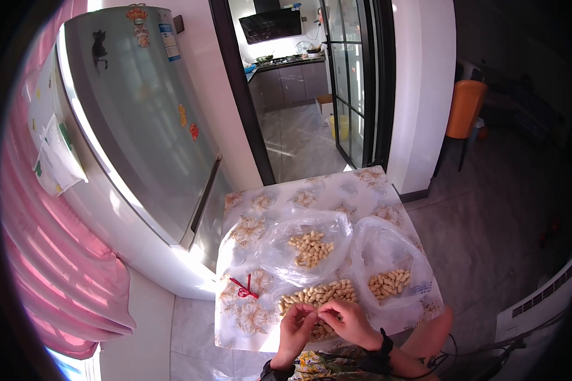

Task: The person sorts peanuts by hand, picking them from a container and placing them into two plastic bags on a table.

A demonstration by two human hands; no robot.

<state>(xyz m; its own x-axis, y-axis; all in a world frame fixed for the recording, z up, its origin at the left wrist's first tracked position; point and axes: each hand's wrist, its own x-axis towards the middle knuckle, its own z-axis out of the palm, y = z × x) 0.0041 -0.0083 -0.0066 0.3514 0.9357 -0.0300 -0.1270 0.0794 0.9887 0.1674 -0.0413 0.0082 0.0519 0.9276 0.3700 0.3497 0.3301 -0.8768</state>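
Observation:
My left hand and my right hand meet over a pile of peanuts near the table's front edge. Fingertips of both hands are pinched together, and whatever lies between them is too small to make out. Behind the pile, a clear plastic bag lies spread with peanuts in it. To the right, another clear bag holds more peanuts. A red ribbon or tie rests left of the pile.
The table has a flowered cover. A fridge and pink curtain stand left. Beyond the table is a glass door to a kitchen. An orange chair stands back right.

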